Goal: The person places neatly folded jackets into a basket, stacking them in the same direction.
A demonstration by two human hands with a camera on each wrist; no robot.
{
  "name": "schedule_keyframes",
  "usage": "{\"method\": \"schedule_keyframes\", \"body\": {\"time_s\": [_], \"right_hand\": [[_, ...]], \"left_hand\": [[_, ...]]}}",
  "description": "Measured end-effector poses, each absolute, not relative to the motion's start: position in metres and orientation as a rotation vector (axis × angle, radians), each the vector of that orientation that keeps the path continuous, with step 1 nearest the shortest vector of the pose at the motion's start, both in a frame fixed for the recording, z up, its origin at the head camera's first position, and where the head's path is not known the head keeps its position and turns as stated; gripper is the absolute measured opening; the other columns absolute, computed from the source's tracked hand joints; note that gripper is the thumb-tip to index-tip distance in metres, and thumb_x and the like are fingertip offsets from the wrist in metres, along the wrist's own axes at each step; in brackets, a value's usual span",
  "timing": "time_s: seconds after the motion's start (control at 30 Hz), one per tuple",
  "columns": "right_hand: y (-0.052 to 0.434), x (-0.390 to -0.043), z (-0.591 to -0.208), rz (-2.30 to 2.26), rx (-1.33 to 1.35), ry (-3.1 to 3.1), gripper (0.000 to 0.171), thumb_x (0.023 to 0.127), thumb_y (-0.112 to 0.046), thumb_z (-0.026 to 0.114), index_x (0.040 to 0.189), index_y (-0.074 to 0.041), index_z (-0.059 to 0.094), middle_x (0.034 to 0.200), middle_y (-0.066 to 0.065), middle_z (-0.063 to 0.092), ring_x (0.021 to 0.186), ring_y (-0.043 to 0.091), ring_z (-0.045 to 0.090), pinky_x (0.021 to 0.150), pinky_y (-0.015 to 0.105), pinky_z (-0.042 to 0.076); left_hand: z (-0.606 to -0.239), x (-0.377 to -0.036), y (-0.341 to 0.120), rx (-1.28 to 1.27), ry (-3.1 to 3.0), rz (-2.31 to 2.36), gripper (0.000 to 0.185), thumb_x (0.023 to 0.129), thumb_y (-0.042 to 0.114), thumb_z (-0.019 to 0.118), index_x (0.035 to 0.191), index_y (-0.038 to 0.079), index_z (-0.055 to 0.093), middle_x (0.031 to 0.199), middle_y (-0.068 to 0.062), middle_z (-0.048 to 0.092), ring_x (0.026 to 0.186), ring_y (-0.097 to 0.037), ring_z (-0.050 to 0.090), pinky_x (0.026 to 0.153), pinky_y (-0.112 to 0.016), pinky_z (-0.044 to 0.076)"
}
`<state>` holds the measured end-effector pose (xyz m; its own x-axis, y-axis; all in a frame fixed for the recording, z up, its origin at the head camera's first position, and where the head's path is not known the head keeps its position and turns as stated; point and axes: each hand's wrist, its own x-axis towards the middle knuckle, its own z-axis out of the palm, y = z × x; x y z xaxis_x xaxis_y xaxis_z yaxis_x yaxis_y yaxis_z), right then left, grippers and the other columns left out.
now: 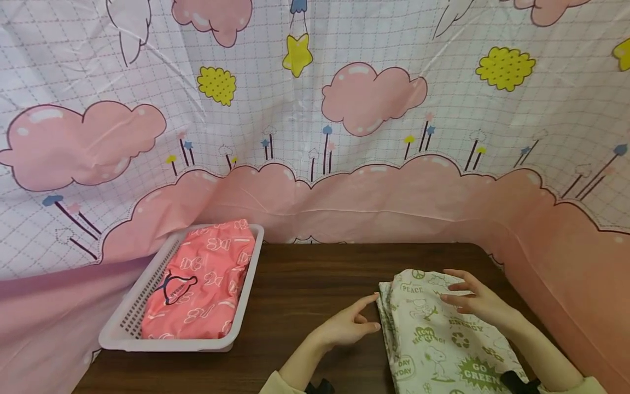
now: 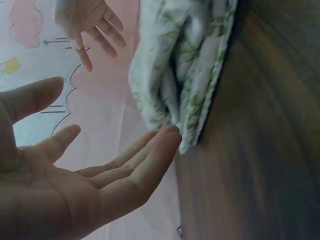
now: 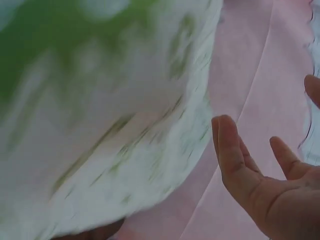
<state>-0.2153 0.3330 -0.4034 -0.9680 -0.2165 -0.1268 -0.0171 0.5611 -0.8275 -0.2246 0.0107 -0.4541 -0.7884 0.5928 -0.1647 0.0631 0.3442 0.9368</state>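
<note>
A folded white cloth with green print point(image 1: 443, 328) lies on the right part of the dark wooden table, its layers showing along the left side. My left hand point(image 1: 346, 325) is beside that left side, fingertips right at the folded edge; the left wrist view shows the hand point(image 2: 115, 195) with fingers extended and the cloth point(image 2: 165, 55) just beyond them. Over the cloth's upper right part hovers my right hand point(image 1: 479, 301), fingers spread. In the right wrist view the hand point(image 3: 280, 195) has loosely bent fingers near the cloth's edge point(image 3: 185, 145), holding nothing.
A white plastic basket point(image 1: 169, 345) stands at the left of the table point(image 1: 305, 284), with a folded pink-red printed cloth point(image 1: 206, 284) in it. Behind and around the table hangs a curtain point(image 1: 275, 202) with pink clouds and stars.
</note>
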Motion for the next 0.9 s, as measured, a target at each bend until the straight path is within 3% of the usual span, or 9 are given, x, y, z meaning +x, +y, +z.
{"method": "schedule_keyframes", "body": {"time_s": [0.13, 0.23, 0.33, 0.47, 0.57, 0.67, 0.77, 0.87, 0.9], "right_hand": [[0.363, -0.205, -0.409, -1.364, -0.103, 2.551, 0.08, 0.098, -0.029, 0.059, 0.154, 0.0, 0.009, 0.14, 0.04, 0.029, 0.117, 0.046, 0.052, 0.087, 0.052, 0.051], [0.383, -0.199, -0.415, -1.366, -0.053, 2.506, 0.078, 0.1, -0.028, 0.056, 0.153, 0.001, 0.006, 0.14, 0.041, 0.028, 0.12, 0.047, 0.049, 0.088, 0.052, 0.05], [0.401, -0.198, -0.423, -1.37, -0.018, 2.447, 0.078, 0.102, -0.028, 0.052, 0.152, 0.004, 0.001, 0.138, 0.041, 0.028, 0.118, 0.044, 0.05, 0.09, 0.052, 0.05], [0.422, -0.199, -0.435, -1.417, -0.012, 2.386, 0.073, 0.103, -0.025, 0.05, 0.151, 0.003, 0.003, 0.137, 0.042, 0.03, 0.115, 0.036, 0.054, 0.088, 0.05, 0.05], [0.436, -0.196, -0.445, -1.467, -0.031, 2.345, 0.053, 0.104, -0.023, 0.048, 0.15, -0.027, 0.021, 0.139, 0.042, 0.026, 0.111, 0.017, 0.057, 0.087, 0.046, 0.05], [0.446, -0.194, -0.453, -1.487, -0.049, 2.304, 0.041, 0.104, -0.022, 0.047, 0.129, -0.05, 0.03, 0.142, 0.043, 0.018, 0.107, 0.007, 0.056, 0.088, 0.047, 0.049], [0.451, -0.193, -0.459, -1.478, -0.027, 2.266, 0.039, 0.104, -0.024, 0.046, 0.125, -0.053, 0.031, 0.145, 0.043, 0.01, 0.117, 0.023, 0.054, 0.091, 0.052, 0.047], [0.456, -0.192, -0.465, -1.481, -0.011, 2.189, 0.038, 0.105, -0.026, 0.043, 0.133, -0.048, 0.029, 0.15, 0.04, -0.004, 0.129, 0.047, 0.039, 0.093, 0.059, 0.044], [0.457, -0.192, -0.466, -1.484, -0.012, 2.158, 0.038, 0.106, -0.027, 0.041, 0.134, -0.048, 0.029, 0.15, 0.04, -0.007, 0.13, 0.049, 0.036, 0.093, 0.06, 0.044]], "left_hand": [[-0.462, -0.222, 0.021, 0.553, 2.064, 1.46, 0.063, 0.094, 0.029, 0.064, 0.151, 0.031, 0.037, 0.082, -0.001, 0.055, 0.065, -0.015, 0.05, 0.057, -0.03, 0.043], [-0.467, -0.221, 0.027, 0.542, 2.014, 1.468, 0.062, 0.095, 0.028, 0.063, 0.151, 0.029, 0.037, 0.067, 0.004, 0.044, 0.058, -0.011, 0.039, 0.052, -0.027, 0.038], [-0.471, -0.221, 0.031, 0.521, 1.998, 1.466, 0.061, 0.095, 0.029, 0.063, 0.15, 0.03, 0.038, 0.064, 0.004, 0.042, 0.058, -0.011, 0.038, 0.056, -0.03, 0.044], [-0.475, -0.224, 0.035, 0.51, 1.997, 1.461, 0.061, 0.094, 0.028, 0.063, 0.15, 0.031, 0.039, 0.085, 0.0, 0.057, 0.069, -0.016, 0.05, 0.065, -0.04, 0.053], [-0.479, -0.227, 0.038, 0.503, 1.979, 1.46, 0.061, 0.095, 0.028, 0.063, 0.15, 0.031, 0.038, 0.123, -0.01, 0.058, 0.093, -0.027, 0.06, 0.07, -0.047, 0.055], [-0.485, -0.229, 0.041, 0.478, 1.952, 1.475, 0.06, 0.095, 0.028, 0.064, 0.149, 0.031, 0.039, 0.135, -0.017, 0.053, 0.1, -0.035, 0.062, 0.072, -0.049, 0.056], [-0.492, -0.232, 0.045, 0.438, 1.916, 1.521, 0.058, 0.094, 0.029, 0.064, 0.148, 0.031, 0.041, 0.132, -0.015, 0.054, 0.099, -0.031, 0.062, 0.073, -0.048, 0.056], [-0.498, -0.234, 0.048, 0.398, 1.872, 1.578, 0.057, 0.094, 0.031, 0.065, 0.147, 0.03, 0.043, 0.132, -0.013, 0.052, 0.097, -0.026, 0.061, 0.073, -0.047, 0.056], [-0.5, -0.235, 0.05, 0.391, 1.856, 1.593, 0.057, 0.094, 0.031, 0.065, 0.147, 0.03, 0.043, 0.133, -0.013, 0.051, 0.096, -0.025, 0.061, 0.073, -0.047, 0.056]]}}
